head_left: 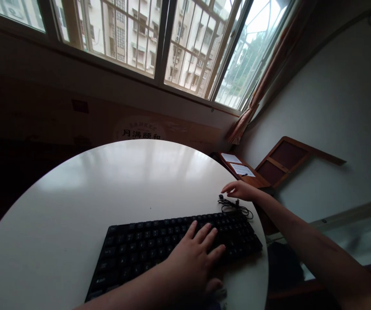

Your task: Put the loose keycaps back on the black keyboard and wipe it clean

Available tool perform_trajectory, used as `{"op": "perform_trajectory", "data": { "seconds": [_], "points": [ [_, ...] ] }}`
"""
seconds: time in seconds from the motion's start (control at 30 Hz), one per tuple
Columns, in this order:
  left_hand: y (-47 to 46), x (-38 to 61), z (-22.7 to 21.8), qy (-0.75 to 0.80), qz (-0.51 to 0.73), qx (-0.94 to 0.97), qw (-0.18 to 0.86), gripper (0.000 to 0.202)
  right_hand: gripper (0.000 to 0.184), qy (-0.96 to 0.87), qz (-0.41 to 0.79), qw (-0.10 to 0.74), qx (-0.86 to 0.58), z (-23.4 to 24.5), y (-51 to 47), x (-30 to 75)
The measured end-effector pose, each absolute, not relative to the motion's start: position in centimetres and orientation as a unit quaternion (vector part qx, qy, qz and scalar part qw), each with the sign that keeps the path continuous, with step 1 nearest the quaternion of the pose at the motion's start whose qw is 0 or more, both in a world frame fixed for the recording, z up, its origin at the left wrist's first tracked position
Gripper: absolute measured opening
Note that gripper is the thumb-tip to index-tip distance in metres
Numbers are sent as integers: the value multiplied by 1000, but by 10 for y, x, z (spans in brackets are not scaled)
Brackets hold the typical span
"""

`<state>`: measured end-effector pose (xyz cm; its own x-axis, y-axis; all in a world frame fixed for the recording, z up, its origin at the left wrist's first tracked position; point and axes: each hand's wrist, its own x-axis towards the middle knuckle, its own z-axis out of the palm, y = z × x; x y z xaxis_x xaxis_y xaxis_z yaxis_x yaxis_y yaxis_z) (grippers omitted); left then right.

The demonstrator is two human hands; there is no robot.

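Observation:
A black keyboard (146, 249) lies near the front edge of a round white table (107, 185). My left hand (194, 262) rests flat on its right half, fingers stretched out and slightly apart, holding nothing. My right hand (240, 190) reaches past the keyboard's far right corner, fingers extended over the table edge, right above a coiled black cable (235, 206). The fingertips hover close to the cable; whether they touch it is unclear.
A large barred window (159, 43) runs behind the table. To the right stand a wooden piece with white papers (241, 170) and a wooden frame (285, 159) leaning on a white wall. A curtain (256, 99) hangs in the corner.

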<state>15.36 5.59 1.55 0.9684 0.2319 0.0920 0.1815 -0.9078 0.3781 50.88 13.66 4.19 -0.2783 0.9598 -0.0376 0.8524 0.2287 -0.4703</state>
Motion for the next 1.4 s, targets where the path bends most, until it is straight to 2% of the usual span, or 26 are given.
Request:
{"op": "perform_trajectory", "data": {
  "seconds": [0.2,0.33,0.43,0.57,0.73,0.9,1.07,1.4],
  "points": [
    [55,153,19,111,52,973,195,71,29,-793,220,108,-558,35,137,493],
    [56,153,20,110,52,975,187,70,22,-792,181,133,-568,33,139,490],
    [56,154,19,108,54,975,185,69,25,-782,146,166,-583,43,128,494],
    [56,156,17,108,53,977,176,68,28,-769,121,189,-599,67,88,499],
    [57,158,13,109,61,979,160,69,24,-767,142,155,-607,85,14,494],
    [58,158,12,113,72,981,140,68,16,-777,160,109,-599,73,-39,486],
    [57,158,17,122,52,982,134,67,16,-787,121,114,-594,56,-57,486],
    [57,158,24,128,23,984,125,69,28,-826,-56,128,-546,24,-67,484]
  ]
}}
